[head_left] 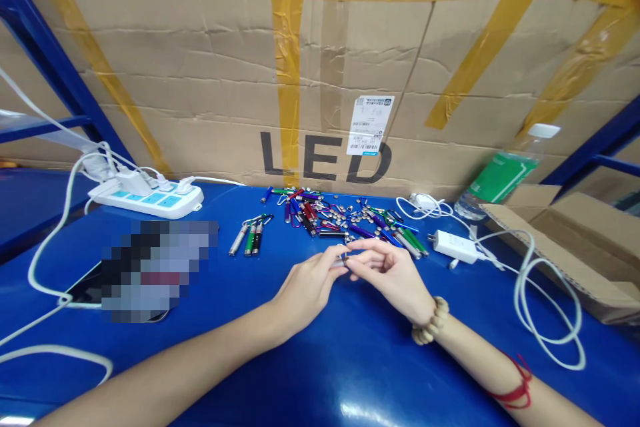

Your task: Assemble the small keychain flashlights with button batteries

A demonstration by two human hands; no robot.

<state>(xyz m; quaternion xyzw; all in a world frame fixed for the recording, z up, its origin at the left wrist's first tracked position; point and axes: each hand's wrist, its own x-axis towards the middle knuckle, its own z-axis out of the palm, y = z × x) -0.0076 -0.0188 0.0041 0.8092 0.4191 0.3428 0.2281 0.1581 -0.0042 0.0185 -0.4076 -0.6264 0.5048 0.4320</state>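
Above the blue tabletop, my left hand [306, 285] is closed, pinching a small silver tube [339, 261] that looks like part of a mini flashlight. My right hand [395, 280] meets it at the tube's right end, thumb and fingers pinched on a tiny piece too small to make out. Just beyond the hands lies a loose pile of coloured mini flashlights [307, 212] with carabiner clips. Scattered among them are several button cells [356, 216]. Left of the pile, three clipped mini flashlights [249, 240], silver, green and black, lie side by side.
A white power strip [150, 199] with plugs and cables stands back left, near a pixelated dark object [155, 273]. To the right are a white charger [455, 247] with coiled cable, a green-labelled bottle [503, 177] and an open cardboard box [575, 227]. A large taped carton [200, 80] walls the back.
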